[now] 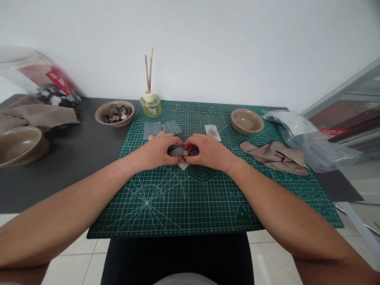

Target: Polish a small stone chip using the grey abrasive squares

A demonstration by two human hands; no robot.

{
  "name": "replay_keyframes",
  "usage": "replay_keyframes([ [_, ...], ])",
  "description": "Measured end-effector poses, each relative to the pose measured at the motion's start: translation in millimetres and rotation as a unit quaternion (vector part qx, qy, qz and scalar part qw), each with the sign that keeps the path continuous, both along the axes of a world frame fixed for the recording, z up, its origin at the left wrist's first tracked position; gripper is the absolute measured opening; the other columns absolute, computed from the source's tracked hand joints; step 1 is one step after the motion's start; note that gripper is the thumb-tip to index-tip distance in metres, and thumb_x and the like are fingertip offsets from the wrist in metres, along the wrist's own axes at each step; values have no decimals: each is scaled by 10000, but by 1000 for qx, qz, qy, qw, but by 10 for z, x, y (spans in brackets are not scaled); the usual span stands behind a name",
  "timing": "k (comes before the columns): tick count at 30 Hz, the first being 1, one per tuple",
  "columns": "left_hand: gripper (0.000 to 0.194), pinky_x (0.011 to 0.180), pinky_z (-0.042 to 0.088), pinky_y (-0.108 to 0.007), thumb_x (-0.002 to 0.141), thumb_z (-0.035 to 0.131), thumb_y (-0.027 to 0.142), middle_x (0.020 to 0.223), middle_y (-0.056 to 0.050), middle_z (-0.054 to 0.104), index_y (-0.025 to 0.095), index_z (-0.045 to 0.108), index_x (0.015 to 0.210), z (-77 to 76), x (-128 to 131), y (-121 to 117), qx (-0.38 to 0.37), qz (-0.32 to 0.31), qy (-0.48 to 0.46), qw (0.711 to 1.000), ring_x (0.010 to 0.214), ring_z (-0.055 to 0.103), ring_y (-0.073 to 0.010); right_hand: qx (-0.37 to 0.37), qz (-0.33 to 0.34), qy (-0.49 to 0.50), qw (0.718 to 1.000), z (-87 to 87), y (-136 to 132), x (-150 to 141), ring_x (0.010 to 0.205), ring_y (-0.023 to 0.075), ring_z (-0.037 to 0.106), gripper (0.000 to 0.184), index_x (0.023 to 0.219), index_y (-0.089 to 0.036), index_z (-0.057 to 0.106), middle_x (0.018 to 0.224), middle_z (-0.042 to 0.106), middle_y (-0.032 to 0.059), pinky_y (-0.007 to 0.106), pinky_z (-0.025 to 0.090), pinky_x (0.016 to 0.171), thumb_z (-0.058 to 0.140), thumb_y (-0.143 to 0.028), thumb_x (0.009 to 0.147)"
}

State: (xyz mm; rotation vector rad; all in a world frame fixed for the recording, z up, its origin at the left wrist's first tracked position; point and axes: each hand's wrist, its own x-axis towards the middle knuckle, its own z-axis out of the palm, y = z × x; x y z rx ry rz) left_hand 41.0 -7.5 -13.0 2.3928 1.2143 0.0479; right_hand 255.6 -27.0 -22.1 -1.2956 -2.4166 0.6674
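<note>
A small pale piece (185, 152), perhaps stone, sits between the fingertips of the two hands, with grey patterned paper (177, 152) around it and a pale corner (183, 165) poking out on the near side. The left hand (166, 149) and right hand (208, 151) both curve inward, thumb and forefinger of each only a little apart; I cannot tell which one actually grips the piece. If they press unevenly, it could tip or slip out, and a dragged thumb could crease or shift the paper.

Just beyond the left hand lie two bluish-grey squares (152, 130), near enough for its knuckles to push askew; a patterned white card (213, 132) beyond the right hand runs the same risk. Farther off, past the left hand, the reed diffuser (151, 105) looks easy to topple with a careless reach toward the bowl of dark pieces (119, 123). To the right, a sleeveless forearm swinging outward might drag the brown cloth (274, 156) across the cutting mat (208, 206).
</note>
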Motion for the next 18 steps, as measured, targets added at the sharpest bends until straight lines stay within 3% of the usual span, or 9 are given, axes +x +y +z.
replay_keyframes([
  [11,473,828,282,-390,864,703,548,1078,-65,703,229,731,1212,-14,-12,14,4,-9,-5,1000,1081,542,-323,-4,-34,7,999,11,0,-13,867,181,624,135,930,-173,722,901,708,27,294,421,771,784,-227,823],
  [18,394,788,257,-380,870,696,514,1033,-57,691,226,745,1135,-16,-5,19,10,-11,-1,1000,1061,538,-311,-3,-8,6,1000,-22,-6,-66,843,174,609,154,926,-160,733,876,709,24,293,415,777,819,-228,817],
])
